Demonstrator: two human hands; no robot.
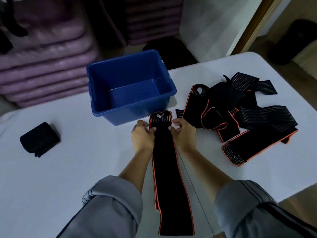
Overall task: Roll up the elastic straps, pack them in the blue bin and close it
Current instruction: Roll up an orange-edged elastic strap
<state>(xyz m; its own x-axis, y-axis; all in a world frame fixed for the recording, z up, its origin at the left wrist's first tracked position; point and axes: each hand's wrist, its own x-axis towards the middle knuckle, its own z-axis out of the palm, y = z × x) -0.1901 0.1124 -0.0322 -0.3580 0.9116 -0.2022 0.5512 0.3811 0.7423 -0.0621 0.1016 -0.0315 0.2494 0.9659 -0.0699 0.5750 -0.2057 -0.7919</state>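
Note:
A long black elastic strap with orange edges [165, 169] lies flat on the white table [77, 169], running from the near edge toward the blue bin [130, 86]. My left hand [142, 134] pinches its left edge near the far end, and my right hand [183, 133] pinches the right edge opposite. The bin stands open and empty just beyond the strap's tip; no lid is in view. A rolled black strap [40, 140] sits on the table at the left. Several unrolled straps [240, 114] lie in a tangled heap at the right.
Stacked purple cushions [44, 66] fill the background at the left behind the table. A dark round stool [169, 50] stands past the far table edge, and another dark object [295, 42] sits on the floor at the far right.

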